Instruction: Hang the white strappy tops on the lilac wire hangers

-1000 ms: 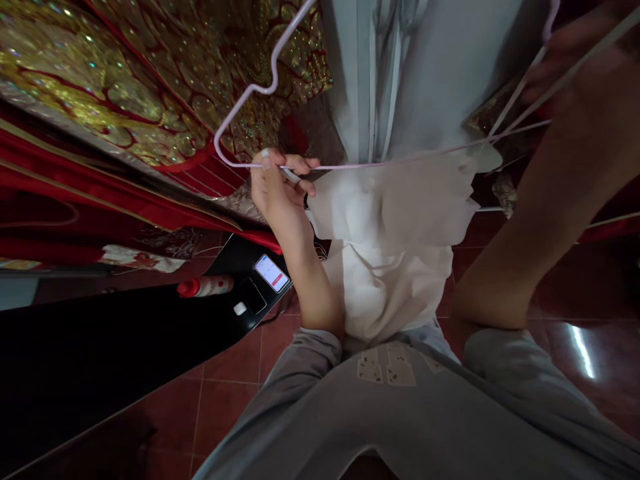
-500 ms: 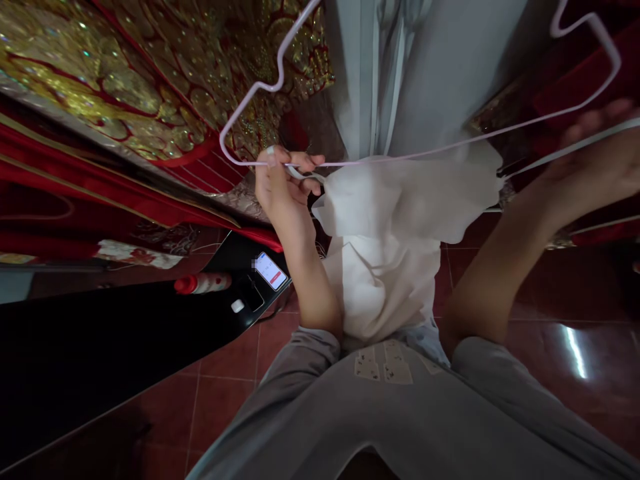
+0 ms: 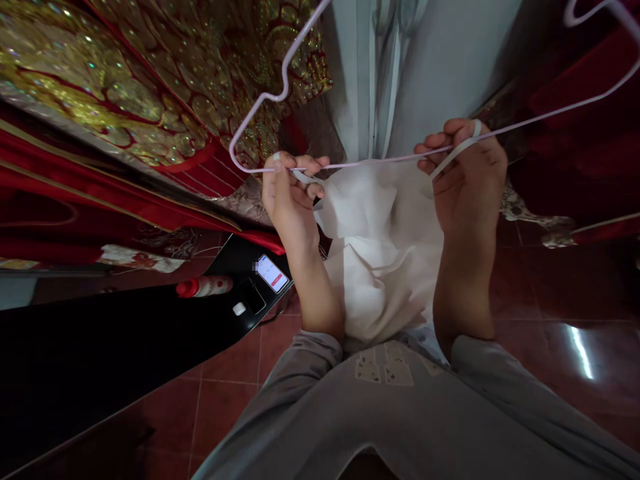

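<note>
A pale pink clothes hanger point(image 3: 350, 165) stretches across the upper middle, its bottom bar running through both hands. My left hand point(image 3: 294, 183) is closed around the bar, pinching it together with a white strap point(image 3: 305, 178). On the right, my right hand point(image 3: 465, 157) has curled fingers at the bar, and a second white strap point(image 3: 453, 159) passes over its thumb. Between the hands hangs a white cloth garment point(image 3: 377, 220) with the straps at its upper corners. It drapes down in front of my body, and its lower end is bunched near my lap.
Red and gold sequined garments point(image 3: 165, 87) hang at the left. Pale grey cloth point(image 3: 430, 73) hangs ahead, dark red clothing point(image 3: 585, 153) at right. On a black table point(image 3: 125, 340) lie a lit phone point(image 3: 273, 273), a dark phone point(image 3: 253, 297), a small white case point(image 3: 239, 309) and a red-capped bottle point(image 3: 204, 287).
My right hand has come inward from the far right to the hanger's bar, bringing its strap along. The hanger has shifted slightly right; my left hand keeps its hold.
</note>
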`<state>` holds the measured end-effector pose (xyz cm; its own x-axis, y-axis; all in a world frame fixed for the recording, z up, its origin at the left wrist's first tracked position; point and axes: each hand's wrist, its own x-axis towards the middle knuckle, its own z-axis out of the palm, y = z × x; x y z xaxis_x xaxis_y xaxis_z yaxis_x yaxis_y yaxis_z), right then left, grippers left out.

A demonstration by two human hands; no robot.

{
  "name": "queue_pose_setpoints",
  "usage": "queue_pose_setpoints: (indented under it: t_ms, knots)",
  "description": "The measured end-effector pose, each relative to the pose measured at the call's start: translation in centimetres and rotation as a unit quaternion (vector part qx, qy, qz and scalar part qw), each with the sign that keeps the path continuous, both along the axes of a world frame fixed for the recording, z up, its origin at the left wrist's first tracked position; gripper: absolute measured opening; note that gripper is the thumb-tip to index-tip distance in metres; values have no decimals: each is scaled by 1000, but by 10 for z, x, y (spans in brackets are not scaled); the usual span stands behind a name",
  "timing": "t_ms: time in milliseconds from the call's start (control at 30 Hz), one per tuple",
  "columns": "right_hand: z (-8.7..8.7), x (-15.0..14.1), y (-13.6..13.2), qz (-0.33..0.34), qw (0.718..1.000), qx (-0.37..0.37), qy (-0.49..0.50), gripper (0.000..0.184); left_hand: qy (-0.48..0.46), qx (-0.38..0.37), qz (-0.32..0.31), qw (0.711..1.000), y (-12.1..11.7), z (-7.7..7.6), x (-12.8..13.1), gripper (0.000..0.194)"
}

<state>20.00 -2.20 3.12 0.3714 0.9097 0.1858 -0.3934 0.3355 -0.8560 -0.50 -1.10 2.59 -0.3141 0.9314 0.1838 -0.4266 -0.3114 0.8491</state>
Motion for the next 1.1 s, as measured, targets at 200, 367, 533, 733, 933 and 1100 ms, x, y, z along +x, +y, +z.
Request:
queue_pose_setpoints:
  t_ms: [200, 367, 533, 733, 933, 1100]
  knots:
    - [1, 6, 1, -18, 998, 55, 14, 12, -23, -31, 97, 995, -3, 1, -12, 29]
    - [4, 6, -2, -9, 999, 36, 25, 6, 57, 27, 238, 969, 9, -11, -34, 22]
    - [8, 2, -7, 0, 999, 22, 32, 10, 96, 164, 264, 946, 24, -13, -58, 43]
    - [11, 1, -11, 3, 1000, 2, 9, 8, 108, 164, 175, 965, 22, -11, -86, 63]
    - [6, 5, -8, 3, 1000, -9, 6, 17, 69, 142, 149, 976, 8, -4, -79, 26]
    - [2, 3, -6, 15, 1000, -19, 6, 15, 175, 178, 106, 962, 22, 14, -63, 27]
